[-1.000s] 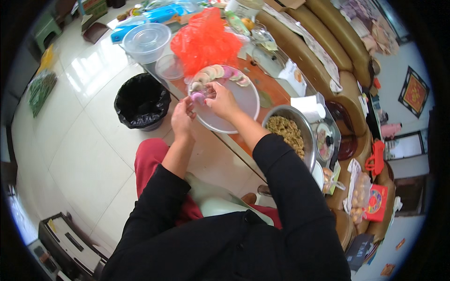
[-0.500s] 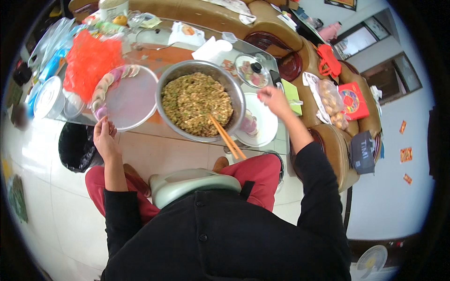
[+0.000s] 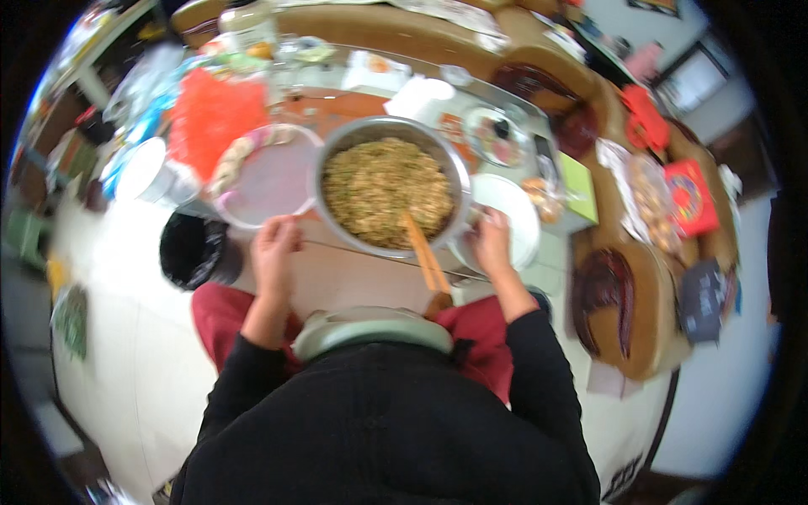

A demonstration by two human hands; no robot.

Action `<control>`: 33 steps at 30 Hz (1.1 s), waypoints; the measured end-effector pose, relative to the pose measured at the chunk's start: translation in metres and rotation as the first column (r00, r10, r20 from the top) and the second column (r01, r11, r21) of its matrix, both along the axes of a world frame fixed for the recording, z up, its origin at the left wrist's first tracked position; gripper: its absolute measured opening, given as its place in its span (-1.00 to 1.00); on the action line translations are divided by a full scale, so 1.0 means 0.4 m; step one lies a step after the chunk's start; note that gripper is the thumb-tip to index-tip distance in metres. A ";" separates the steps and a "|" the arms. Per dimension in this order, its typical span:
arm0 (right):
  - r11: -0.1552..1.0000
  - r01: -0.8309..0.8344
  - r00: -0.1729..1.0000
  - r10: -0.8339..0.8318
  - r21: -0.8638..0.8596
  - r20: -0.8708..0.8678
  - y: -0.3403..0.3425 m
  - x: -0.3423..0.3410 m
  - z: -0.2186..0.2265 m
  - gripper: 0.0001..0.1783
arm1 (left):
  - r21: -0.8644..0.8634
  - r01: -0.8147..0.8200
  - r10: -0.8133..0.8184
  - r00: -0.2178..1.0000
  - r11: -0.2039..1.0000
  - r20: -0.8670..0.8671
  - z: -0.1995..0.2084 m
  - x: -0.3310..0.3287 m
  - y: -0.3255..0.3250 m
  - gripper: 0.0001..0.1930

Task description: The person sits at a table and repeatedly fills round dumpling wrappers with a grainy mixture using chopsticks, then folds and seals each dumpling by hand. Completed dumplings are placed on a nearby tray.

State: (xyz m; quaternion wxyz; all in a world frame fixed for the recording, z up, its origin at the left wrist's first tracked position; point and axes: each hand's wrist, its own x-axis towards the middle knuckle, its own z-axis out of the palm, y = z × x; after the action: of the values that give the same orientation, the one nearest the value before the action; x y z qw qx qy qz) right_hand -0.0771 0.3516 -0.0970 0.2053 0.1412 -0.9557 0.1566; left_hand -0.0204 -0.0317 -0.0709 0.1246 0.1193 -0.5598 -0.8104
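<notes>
A large steel bowl [image 3: 318, 181] of chopped greenish-brown filling stands at the table's near edge, with wooden chopsticks [image 3: 427, 252] leaning in it. Left of it, a round tray [image 3: 273, 181] has a row of pale and pinkish dumplings [image 3: 231, 164] along its far left rim. Just below this tray, my left hand [image 3: 276, 244] is closed, with nothing visible between the fingers. My right hand [image 3: 491, 240] reaches over the white plate [image 3: 518, 210] right of the bowl. Its fingers are pinched together over the plate's left part. Blur and the hand itself hide what they hold.
A red plastic bag [image 3: 210, 118] and a white tub [image 3: 145, 172] crowd the left side. Behind the plate are a glass-lidded dish [image 3: 492, 139] and a green box [image 3: 577, 189]. A black-lined bin [image 3: 194, 248] stands below the table. Brown sofas [image 3: 623, 295] border the back and right.
My left hand has drawn away from the dumpling row to below the tray. My right hand has come down from beyond the plate onto its left part. The whole view has shifted.
</notes>
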 end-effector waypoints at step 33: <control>0.848 -0.411 0.879 0.466 -0.334 0.102 -0.226 0.053 0.298 -0.91 | 0.412 0.226 -0.266 0.963 0.883 0.042 0.079 -0.039 0.108 -0.78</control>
State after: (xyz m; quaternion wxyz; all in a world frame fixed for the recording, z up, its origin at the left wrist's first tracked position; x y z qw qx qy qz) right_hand -0.0560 0.2614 0.0220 0.0962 0.3084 -0.8770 0.3557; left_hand -0.0361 0.0115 -0.0393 -0.0339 0.1095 -0.3967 -0.9108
